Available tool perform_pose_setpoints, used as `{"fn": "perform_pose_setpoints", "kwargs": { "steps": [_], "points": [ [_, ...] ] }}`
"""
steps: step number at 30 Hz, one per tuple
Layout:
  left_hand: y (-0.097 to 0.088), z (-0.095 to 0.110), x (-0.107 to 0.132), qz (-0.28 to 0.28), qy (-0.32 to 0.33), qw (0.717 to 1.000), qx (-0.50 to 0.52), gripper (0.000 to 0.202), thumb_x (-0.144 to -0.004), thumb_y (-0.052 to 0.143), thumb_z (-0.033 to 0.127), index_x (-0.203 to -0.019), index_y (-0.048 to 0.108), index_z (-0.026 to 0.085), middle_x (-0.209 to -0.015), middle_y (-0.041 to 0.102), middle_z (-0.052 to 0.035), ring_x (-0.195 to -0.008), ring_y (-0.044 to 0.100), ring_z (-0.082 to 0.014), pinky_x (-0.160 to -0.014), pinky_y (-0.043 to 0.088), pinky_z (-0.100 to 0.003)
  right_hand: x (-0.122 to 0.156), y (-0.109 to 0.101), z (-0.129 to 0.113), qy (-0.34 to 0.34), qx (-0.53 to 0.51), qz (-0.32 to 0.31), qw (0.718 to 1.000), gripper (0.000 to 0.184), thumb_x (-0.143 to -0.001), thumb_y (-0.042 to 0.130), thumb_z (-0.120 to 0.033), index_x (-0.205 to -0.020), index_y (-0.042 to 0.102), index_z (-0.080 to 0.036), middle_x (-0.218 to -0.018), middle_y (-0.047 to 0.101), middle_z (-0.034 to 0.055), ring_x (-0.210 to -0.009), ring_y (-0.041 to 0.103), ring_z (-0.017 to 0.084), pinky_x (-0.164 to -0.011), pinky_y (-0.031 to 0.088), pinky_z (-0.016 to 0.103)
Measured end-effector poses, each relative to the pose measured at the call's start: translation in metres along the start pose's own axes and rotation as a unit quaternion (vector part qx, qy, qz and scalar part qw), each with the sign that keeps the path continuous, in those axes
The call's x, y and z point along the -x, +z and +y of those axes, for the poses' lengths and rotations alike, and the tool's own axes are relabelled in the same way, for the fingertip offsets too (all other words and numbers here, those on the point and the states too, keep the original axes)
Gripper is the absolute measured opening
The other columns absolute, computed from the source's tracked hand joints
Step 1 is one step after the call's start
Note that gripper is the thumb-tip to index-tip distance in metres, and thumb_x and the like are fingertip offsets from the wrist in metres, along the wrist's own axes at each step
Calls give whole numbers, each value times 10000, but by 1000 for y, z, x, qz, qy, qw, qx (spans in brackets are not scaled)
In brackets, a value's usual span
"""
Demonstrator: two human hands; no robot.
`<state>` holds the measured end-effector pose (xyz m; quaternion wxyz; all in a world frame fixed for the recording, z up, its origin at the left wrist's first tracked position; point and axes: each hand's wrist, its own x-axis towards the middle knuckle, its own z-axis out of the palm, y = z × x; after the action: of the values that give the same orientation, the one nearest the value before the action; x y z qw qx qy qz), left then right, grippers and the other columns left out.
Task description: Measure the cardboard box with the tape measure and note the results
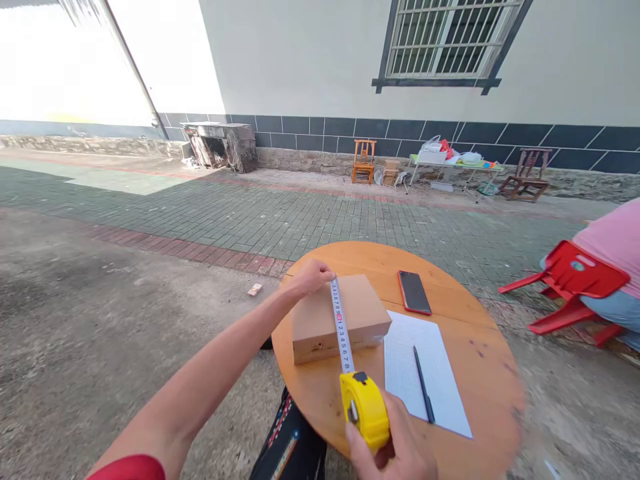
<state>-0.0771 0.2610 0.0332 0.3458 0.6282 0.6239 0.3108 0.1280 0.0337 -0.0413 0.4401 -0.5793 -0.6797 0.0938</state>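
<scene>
A brown cardboard box lies on the round wooden table. Across its top runs the white blade of a yellow tape measure, drawn out from the far edge toward me. My left hand is closed at the box's far edge, pinching the blade's end. Close to me, past the box's near side, my right hand grips the yellow case. To the right of the box is a sheet of paper with faint writing, and a black pen rests on it.
A phone with a red edge lies toward the table's far right. Beyond, a person in pink sits on a red plastic chair. Along the wall stand wooden chairs and a folding table with bags. A small packet is on the ground.
</scene>
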Motion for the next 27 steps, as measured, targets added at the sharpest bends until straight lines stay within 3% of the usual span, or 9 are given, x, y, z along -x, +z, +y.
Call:
{"fn": "perform_pose_setpoints", "kwargs": {
  "steps": [5,13,17,22,27],
  "points": [
    [4,-3,-11,7,-8,996,-83,291,-849,651,365,-653,572,165,-513,362,89,-466,323,-76,-504,264,-242,-23,-3,-1,-13,0,13,1000,446,-932,504,-577,-1102,644,-189,-954,729,100,-771,723,219,-617,580,263],
    [7,-6,-14,-5,5,983,-186,388,-916,607,450,-649,536,177,-553,423,75,-522,422,-104,-575,370,-257,-38,-12,-7,11,-14,-15,1000,467,-922,498,-634,-1053,644,-210,-873,718,69,-674,690,192,-569,560,246],
    [5,-5,-16,-32,8,977,-210,374,-931,601,476,-739,590,155,-645,538,49,-575,517,-106,-589,445,-258,-39,-11,-12,15,-2,-22,1000,510,-905,485,-680,-1058,648,-222,-892,722,70,-704,704,206,-574,569,257],
    [6,-2,-16,-45,-1,972,-229,303,-949,601,435,-922,644,136,-847,649,-6,-721,619,-134,-676,537,-298,-39,-9,-18,32,1,-40,999,531,-912,451,-698,-1101,615,-229,-940,714,75,-700,716,197,-451,527,233],
    [6,-1,-17,-53,-5,973,-224,276,-950,611,402,-1024,652,140,-984,672,-37,-838,652,-164,-757,565,-342,-44,-10,-18,4,38,-32,999,518,-899,483,-690,-1082,634,-230,-902,721,71,-680,706,207,-539,568,266]
  ]
}}
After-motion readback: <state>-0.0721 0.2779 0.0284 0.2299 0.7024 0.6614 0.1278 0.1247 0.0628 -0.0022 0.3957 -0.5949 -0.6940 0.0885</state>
